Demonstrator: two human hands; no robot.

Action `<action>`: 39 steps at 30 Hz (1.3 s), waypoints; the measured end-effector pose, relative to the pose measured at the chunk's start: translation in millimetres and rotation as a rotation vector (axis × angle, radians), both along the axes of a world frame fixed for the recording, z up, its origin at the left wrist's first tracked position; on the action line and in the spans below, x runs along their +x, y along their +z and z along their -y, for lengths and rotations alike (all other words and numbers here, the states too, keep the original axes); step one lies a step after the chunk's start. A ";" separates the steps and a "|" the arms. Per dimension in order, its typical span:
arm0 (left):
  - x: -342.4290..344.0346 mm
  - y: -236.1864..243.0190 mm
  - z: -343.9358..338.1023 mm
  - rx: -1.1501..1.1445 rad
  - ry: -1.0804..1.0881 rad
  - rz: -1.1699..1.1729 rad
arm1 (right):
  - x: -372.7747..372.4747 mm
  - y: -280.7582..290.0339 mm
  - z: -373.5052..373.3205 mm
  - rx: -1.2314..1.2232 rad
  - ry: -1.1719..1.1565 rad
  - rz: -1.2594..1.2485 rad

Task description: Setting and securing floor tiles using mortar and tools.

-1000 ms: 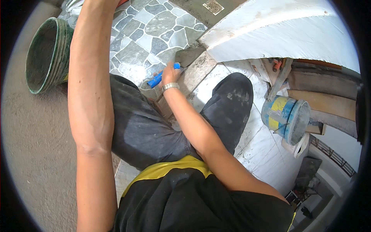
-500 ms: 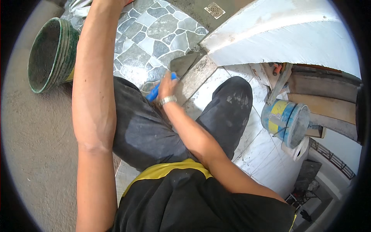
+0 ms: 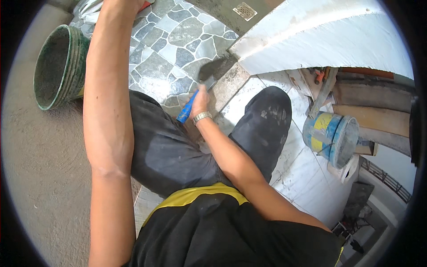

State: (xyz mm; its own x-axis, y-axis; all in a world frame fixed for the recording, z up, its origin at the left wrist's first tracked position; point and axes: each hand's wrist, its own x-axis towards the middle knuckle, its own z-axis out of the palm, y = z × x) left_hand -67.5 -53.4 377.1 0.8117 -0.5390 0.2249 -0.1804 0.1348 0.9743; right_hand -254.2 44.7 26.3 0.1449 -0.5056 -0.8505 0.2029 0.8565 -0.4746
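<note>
My right hand (image 3: 201, 101), with a metal-banded watch on its wrist, is closed round the blue handle of a trowel (image 3: 187, 108). The trowel's dark, blurred blade points away, over the edge where patterned stone-look tiles (image 3: 187, 32) meet a rough sill (image 3: 232, 82). My left arm stretches far forward along the left side. Only part of my left hand (image 3: 129, 3) shows at the top edge, beside a small piece of something red (image 3: 146, 5); its fingers are out of sight, so its grip cannot be made out.
On the left, a green-rimmed bucket (image 3: 70, 66) lies tilted on rough grey cement floor (image 3: 49, 164). A blue and yellow pail (image 3: 327, 135) stands at right near wooden boards (image 3: 371, 118). A white wall edge (image 3: 307, 42) juts in above white tiles (image 3: 302, 178). A floor drain (image 3: 245, 11) lies beyond.
My right hand has shifted slightly to the right with the trowel, and the handle now stands steeper. The blade looks darker and has turned. My left arm is almost still.
</note>
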 end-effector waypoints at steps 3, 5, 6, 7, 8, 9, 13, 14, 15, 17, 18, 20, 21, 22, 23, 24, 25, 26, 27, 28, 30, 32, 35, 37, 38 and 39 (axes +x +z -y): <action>-4.9 -5.2 -2.2 -0.024 -0.021 0.004 | -5.4 7.7 3.3 -0.008 0.124 0.049; -5.6 -5.4 -2.3 -0.045 -0.028 0.019 | -5.7 11.3 6.7 0.007 0.046 -0.035; -4.5 -4.0 -1.7 -0.051 -0.033 0.023 | -4.6 12.5 8.3 0.012 0.003 -0.063; -3.9 -3.4 -1.5 -0.057 -0.038 0.026 | -5.3 13.5 11.3 0.003 0.025 -0.058; -2.4 -2.1 -0.4 -0.058 -0.045 0.016 | -4.6 13.9 13.4 -0.036 0.041 -0.032; -2.5 -2.7 0.4 -0.060 -0.044 0.008 | -5.0 14.2 17.1 -0.055 0.042 -0.035; -2.8 -5.8 -0.3 -0.066 -0.019 0.010 | -10.4 15.9 28.1 -0.033 0.059 0.008; -3.0 -6.5 -1.7 -0.070 -0.024 0.021 | -12.1 16.5 29.6 -0.030 0.067 0.011; -2.7 -6.3 -2.0 -0.072 -0.029 0.021 | -14.2 17.2 29.4 -0.015 0.016 -0.002; -2.1 -5.6 -1.8 -0.073 -0.042 0.010 | -16.1 17.8 27.4 0.003 -0.037 0.000; -2.0 -5.3 -0.8 -0.077 -0.048 0.003 | -15.5 17.6 26.1 0.009 -0.074 -0.011; -1.8 -5.0 1.7 -0.085 -0.053 -0.008 | -12.9 16.0 23.2 -0.062 -0.033 -0.005; -1.8 -5.1 2.3 -0.083 -0.049 -0.008 | -10.5 14.4 22.2 -0.095 -0.016 -0.009; -2.0 -5.8 2.8 -0.080 -0.046 -0.008 | -8.2 11.9 22.1 -0.130 -0.021 -0.030; -2.0 -6.2 2.7 -0.070 -0.038 -0.003 | -5.6 8.8 22.7 -0.165 -0.026 -0.049; -2.0 -7.0 1.9 -0.072 -0.041 0.005 | -3.1 4.5 23.3 -0.186 -0.030 -0.074; -2.1 -7.5 1.0 -0.074 -0.043 0.013 | -1.5 -0.3 24.5 -0.174 -0.039 -0.056; -2.3 -8.2 -0.8 -0.083 -0.055 0.022 | -0.4 -6.3 25.0 -0.146 -0.045 -0.046; -2.8 -8.5 -2.1 -0.087 -0.063 0.031 | -0.2 -12.9 23.7 -0.115 -0.052 -0.038; -3.4 -8.2 -3.3 -0.092 -0.071 0.040 | 0.5 -19.7 21.3 -0.123 -0.056 -0.060; -4.4 -6.1 -5.0 -0.081 -0.063 0.048 | 2.7 -33.9 9.9 -0.159 -0.069 -0.080; -5.1 -3.4 -4.3 -0.053 -0.029 0.030 | 4.0 -45.2 -6.9 -0.361 0.055 -0.298; -4.4 -1.7 -1.2 -0.065 -0.012 0.008 | 6.3 -52.4 -15.5 -0.409 0.168 -0.428; -2.9 -3.1 -2.6 -0.067 -0.016 0.006 | 7.5 -50.6 -8.8 -0.404 0.103 -0.275; -1.7 -4.4 -3.7 -0.065 -0.024 0.008 | 4.5 -47.5 -4.7 -0.345 0.074 -0.161; -0.4 -5.7 -4.6 -0.066 -0.040 0.013 | 8.4 -45.5 5.0 -0.366 0.046 -0.239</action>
